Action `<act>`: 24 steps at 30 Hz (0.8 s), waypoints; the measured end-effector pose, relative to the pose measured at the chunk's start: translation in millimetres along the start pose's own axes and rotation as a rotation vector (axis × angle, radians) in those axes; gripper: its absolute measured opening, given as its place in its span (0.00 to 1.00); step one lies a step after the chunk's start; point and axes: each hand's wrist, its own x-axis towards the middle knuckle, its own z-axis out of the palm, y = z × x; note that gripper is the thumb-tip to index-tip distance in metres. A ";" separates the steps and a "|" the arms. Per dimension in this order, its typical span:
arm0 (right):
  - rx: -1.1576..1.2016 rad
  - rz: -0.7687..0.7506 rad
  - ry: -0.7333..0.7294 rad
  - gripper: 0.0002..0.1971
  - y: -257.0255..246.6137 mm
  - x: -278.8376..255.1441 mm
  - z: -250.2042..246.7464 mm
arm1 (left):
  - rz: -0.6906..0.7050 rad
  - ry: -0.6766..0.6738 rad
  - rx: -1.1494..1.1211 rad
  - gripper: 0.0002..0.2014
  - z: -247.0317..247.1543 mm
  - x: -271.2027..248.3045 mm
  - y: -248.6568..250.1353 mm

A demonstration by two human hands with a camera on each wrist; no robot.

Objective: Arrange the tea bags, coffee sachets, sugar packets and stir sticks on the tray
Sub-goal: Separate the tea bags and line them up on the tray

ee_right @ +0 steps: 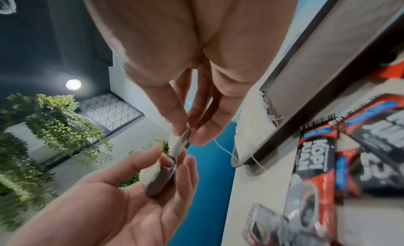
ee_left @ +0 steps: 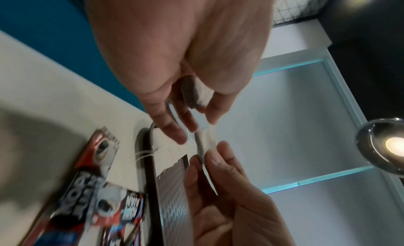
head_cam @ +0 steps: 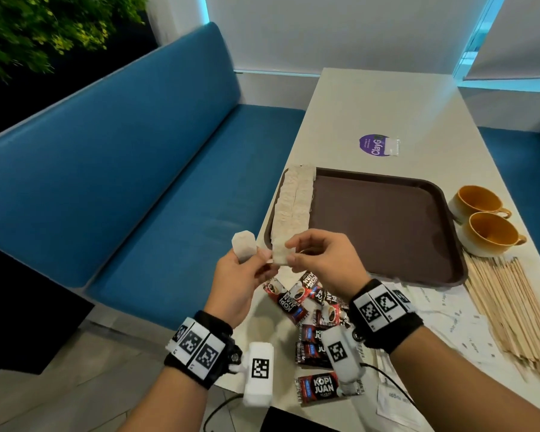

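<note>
Two rows of tea bags lined the brown tray's left edge while my left hand and right hand each pinched another, with Kopi Juan sachets, stir sticks and sugar packets unsorted below it.

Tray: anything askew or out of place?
Yes. The tea bags along the left edge of the tray overlap its rim, strings straggling out. Coffee sachets lie jumbled on the table, not yet on the tray.
</note>
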 end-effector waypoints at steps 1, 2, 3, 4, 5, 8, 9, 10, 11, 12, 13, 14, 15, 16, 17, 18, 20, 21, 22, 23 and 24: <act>-0.010 0.006 0.024 0.10 0.7 5.6 -3.1 | -0.019 0.028 0.011 0.03 0.1 6.5 2.9; -0.024 0.015 0.058 0.10 2.2 11.9 -7.0 | -0.039 0.062 0.023 0.04 -0.7 13.2 5.1; -0.045 0.028 0.096 0.11 3.6 17.8 -10.9 | -0.055 0.086 0.041 0.06 -1.7 19.4 6.7; -0.074 0.046 0.138 0.10 6.0 24.1 -15.1 | -0.057 0.099 0.081 0.08 -2.9 25.3 7.2; -0.108 0.062 0.172 0.10 7.6 29.2 -18.7 | -0.049 0.101 0.145 0.10 -3.2 30.0 8.1; -0.200 0.081 0.208 0.09 14.5 42.2 -26.7 | -0.014 0.045 0.394 0.14 0.1 43.1 12.2; -0.229 0.083 0.200 0.09 17.6 45.6 -28.1 | -0.008 0.017 0.464 0.15 2.1 49.6 13.1; -0.260 0.086 0.188 0.09 20.9 48.3 -29.4 | -0.004 -0.014 0.527 0.14 3.4 57.2 13.0; -0.292 0.093 0.173 0.09 24.0 50.4 -29.9 | 0.004 -0.045 0.592 0.13 4.7 64.1 13.4; -0.320 0.104 0.161 0.10 27.2 52.3 -30.0 | 0.017 -0.073 0.661 0.13 5.2 70.8 13.7; -0.339 0.115 0.146 0.10 29.9 53.9 -29.6 | 0.036 -0.095 0.726 0.16 5.4 78.0 12.8; -0.353 0.124 0.127 0.09 32.1 55.4 -29.2 | 0.057 -0.113 0.773 0.16 6.5 83.1 12.0; -0.364 0.131 0.107 0.09 33.2 56.3 -28.2 | 0.078 -0.122 0.811 0.12 8.9 87.6 11.1; -0.379 0.140 0.090 0.09 34.3 56.9 -27.3 | 0.104 -0.125 0.853 0.07 11.1 92.1 9.4; -0.400 0.149 0.077 0.09 34.8 57.4 -26.2 | 0.128 -0.120 0.897 0.06 12.9 96.7 7.6; -0.423 0.158 0.070 0.09 35.6 57.8 -25.5 | 0.147 -0.109 0.942 0.07 15.2 99.7 6.6; -0.459 0.172 0.068 0.10 37.0 58.4 -24.2 | 0.165 -0.083 1.032 0.09 19.1 103.4 5.4; -0.476 0.177 0.072 0.10 37.3 58.7 -23.4 | 0.167 -0.076 1.076 0.11 20.3 104.8 4.9; -0.496 0.180 0.077 0.09 37.6 59.2 -22.6 | 0.163 -0.079 1.116 0.12 20.7 106.1 4.3; -0.519 0.180 0.083 0.10 37.9 59.9 -21.7 | 0.167 -0.085 1.154 0.13 20.5 107.4 3.8; -0.538 0.179 0.092 0.10 38.5 60.8 -21.1 | 0.173 -0.087 1.189 0.13 20.4 107.9 4.0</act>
